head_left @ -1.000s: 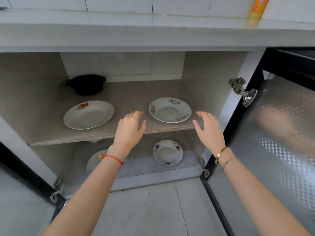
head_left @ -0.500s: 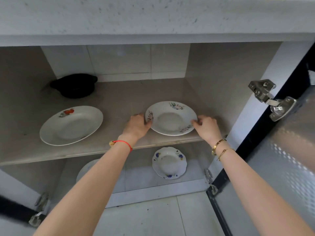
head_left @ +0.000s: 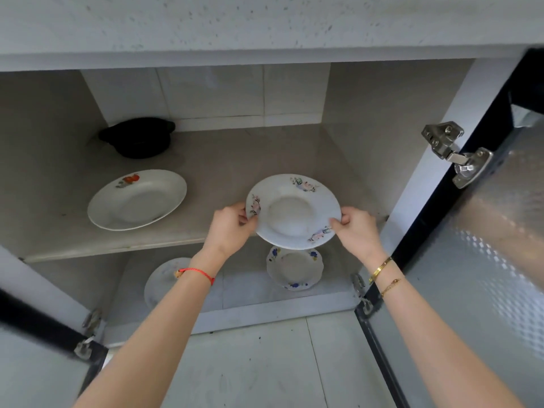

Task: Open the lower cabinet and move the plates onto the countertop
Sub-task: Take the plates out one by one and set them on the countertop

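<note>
Now we grip the flowered plate (head_left: 294, 212) by opposite edges, our left hand (head_left: 231, 228) and right hand (head_left: 354, 228) both pinching its rim, and it juts past the front lip of the upper shelf (head_left: 206, 160). Left of it on that shelf lies the plate with a red motif (head_left: 137, 199); below the shelf sits the blue-flowered plate (head_left: 295, 267).

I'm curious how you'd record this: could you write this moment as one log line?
cabinet doors: open | left hand + right hand: gripping pink-flower plate at shelf edge | plates left in the cabinet: three
</note>
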`<state>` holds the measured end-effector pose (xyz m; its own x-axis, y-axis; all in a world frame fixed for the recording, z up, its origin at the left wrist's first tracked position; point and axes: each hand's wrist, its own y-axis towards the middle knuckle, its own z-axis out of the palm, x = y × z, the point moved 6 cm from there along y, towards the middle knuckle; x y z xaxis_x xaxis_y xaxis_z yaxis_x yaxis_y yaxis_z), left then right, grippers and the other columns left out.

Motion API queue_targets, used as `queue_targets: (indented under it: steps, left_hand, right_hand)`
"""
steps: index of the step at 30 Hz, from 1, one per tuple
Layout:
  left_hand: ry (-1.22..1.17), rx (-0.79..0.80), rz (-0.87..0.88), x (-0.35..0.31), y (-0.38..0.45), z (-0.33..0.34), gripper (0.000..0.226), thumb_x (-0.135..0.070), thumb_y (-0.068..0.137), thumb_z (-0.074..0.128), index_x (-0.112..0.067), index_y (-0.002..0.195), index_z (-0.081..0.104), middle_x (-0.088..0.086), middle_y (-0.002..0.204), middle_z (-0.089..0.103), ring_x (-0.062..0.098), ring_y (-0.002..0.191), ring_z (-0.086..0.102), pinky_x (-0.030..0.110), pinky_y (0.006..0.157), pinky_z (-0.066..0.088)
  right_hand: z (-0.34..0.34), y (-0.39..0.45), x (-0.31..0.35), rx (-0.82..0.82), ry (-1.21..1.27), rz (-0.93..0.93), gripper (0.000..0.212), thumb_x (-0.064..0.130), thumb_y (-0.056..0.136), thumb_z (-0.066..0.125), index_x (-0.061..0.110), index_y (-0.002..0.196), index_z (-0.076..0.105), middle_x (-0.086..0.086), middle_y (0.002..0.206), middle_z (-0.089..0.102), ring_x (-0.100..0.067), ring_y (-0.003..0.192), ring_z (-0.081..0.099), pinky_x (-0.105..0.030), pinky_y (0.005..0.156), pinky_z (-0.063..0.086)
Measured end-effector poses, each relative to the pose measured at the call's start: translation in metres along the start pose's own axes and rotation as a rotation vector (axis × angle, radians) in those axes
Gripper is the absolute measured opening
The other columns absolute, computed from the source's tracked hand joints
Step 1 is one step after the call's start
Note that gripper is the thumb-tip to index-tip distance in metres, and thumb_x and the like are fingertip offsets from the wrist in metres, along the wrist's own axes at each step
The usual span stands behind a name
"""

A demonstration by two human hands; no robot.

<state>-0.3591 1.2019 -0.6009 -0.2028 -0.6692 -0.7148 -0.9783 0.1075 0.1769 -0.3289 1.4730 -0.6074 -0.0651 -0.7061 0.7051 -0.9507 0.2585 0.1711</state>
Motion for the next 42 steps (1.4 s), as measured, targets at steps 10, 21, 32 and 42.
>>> queue_targets:
  steps: [10,21,32,42]
  left_hand:
    - [-0.031,-0.031,-0.127,-0.049,-0.134,-0.087,0.019,-0.015,0.084,0.068,-0.013,0.103,0.07,-0.003,0.09,0.073,0.007,0.079,0.063,0.0,0.069,0.039]
    - [-0.097,0.024,-0.319,-0.195,-0.268,-0.253,0.032,-0.016,0.084,0.068,-0.018,0.116,0.066,-0.009,0.103,0.07,0.007,0.089,0.064,0.001,0.079,0.043]
    - [-0.1,-0.041,-0.331,-0.315,-0.299,-0.404,0.031,-0.021,0.087,0.066,-0.02,0.118,0.065,-0.008,0.107,0.071,0.011,0.094,0.066,0.025,0.087,0.053]
    - [-0.151,-0.128,-0.311,-0.355,-0.236,-0.453,0.03,-0.015,0.085,0.066,-0.028,0.113,0.067,-0.026,0.096,0.067,-0.007,0.089,0.064,0.004,0.081,0.046]
  right_hand:
    - [-0.054,-0.122,0.068,0.066,0.112,0.033,0.021,0.017,0.086,0.065,0.018,0.107,0.063,-0.004,0.076,0.068,-0.012,0.072,0.064,-0.01,0.06,0.047]
    - [-0.207,-0.253,0.215,0.192,0.125,0.139,0.025,0.021,0.086,0.066,0.02,0.111,0.06,0.01,0.075,0.065,0.002,0.07,0.062,-0.01,0.057,0.049]
    - [-0.328,-0.281,0.364,0.198,0.142,0.095,0.03,0.022,0.088,0.064,0.013,0.116,0.06,0.007,0.083,0.064,0.005,0.069,0.058,-0.003,0.055,0.046]
    - [-0.352,-0.204,0.421,0.189,0.191,0.002,0.025,0.02,0.087,0.065,0.018,0.112,0.06,0.012,0.08,0.064,0.003,0.073,0.062,-0.009,0.063,0.049]
